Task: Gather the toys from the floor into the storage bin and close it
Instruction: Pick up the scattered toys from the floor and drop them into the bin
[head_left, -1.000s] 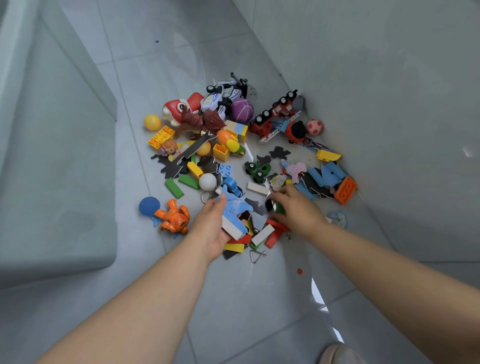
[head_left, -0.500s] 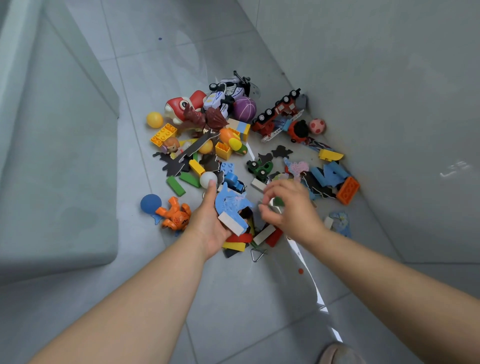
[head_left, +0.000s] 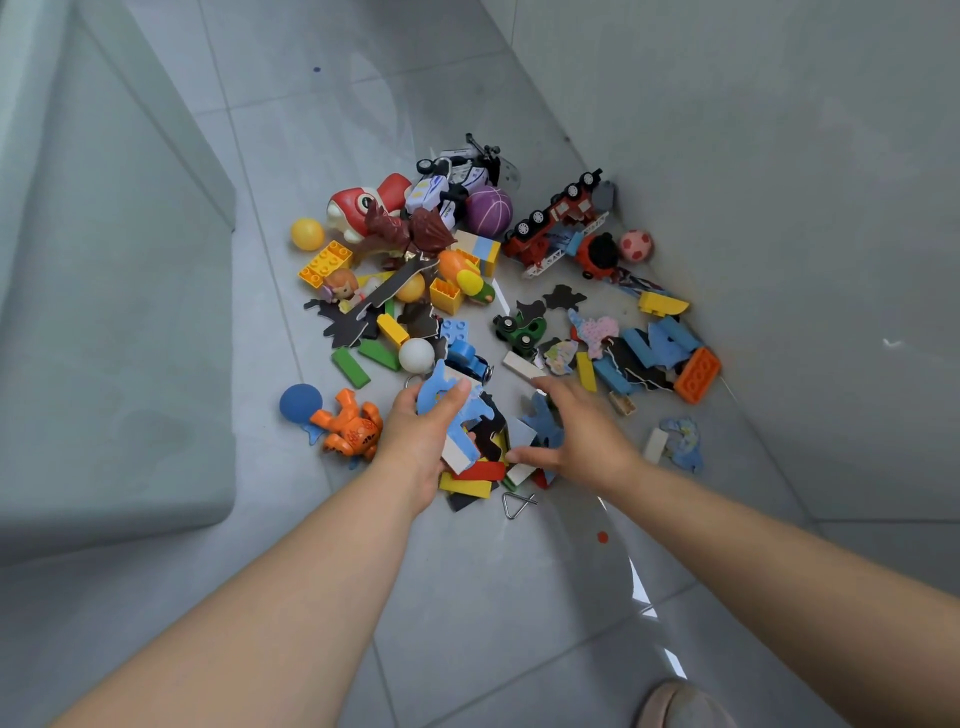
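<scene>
Left forearm enters from 7 o'clock; left hand (head_left: 423, 441) grips a blue foam piece (head_left: 434, 388). Right forearm enters from 4 o'clock; right hand (head_left: 587, 436) palm-down, fingers spread.

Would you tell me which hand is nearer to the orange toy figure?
Left. The left hand sits just right of the orange toy figure; the right hand is farther right, beyond the left one.

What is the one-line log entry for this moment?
stage: gathering | left hand: grips blue foam piece | right hand: over toy pile, blurred, grip unclear | most toys: on floor
</scene>
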